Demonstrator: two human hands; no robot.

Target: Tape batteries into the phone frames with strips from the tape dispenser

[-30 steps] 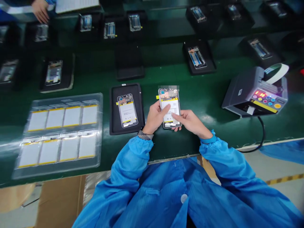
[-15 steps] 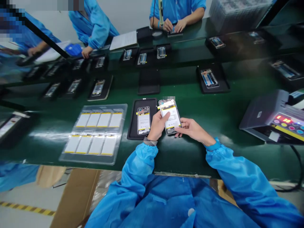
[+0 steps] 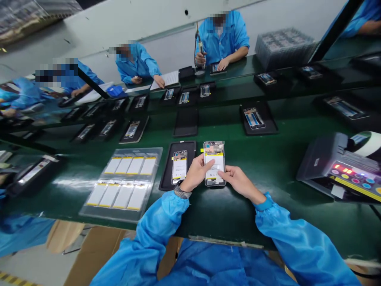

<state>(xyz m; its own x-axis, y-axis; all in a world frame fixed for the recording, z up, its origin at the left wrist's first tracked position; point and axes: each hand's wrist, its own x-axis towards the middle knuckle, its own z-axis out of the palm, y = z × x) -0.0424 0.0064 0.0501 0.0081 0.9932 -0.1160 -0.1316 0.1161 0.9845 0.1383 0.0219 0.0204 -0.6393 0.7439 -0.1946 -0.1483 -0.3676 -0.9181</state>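
Observation:
Both my left hand (image 3: pixel 195 173) and my right hand (image 3: pixel 239 183) hold a smartphone frame (image 3: pixel 214 163) with a white-labelled battery in it, just above the green bench (image 3: pixel 238 214). My left thumb lies across the battery, and my right fingers press its lower right side. To the left, a second phone frame (image 3: pixel 179 167) lies in a black tray (image 3: pixel 168 171). Beyond it is a clear blister tray (image 3: pixel 110 214) holding several flat batteries with yellow edges.
An automatic tape dispenser (image 3: pixel 342 169) with a lit keypad stands at the right of the bench. Several black trays with phone frames line the bench farther off. Co-workers in blue coats sit at the far side, one holding a corded tool (image 3: pixel 200 51).
My view has swung upward and now shows more of the far bench and the co-workers. The phone frame has turned more upright, and my right hand has slid lower on it.

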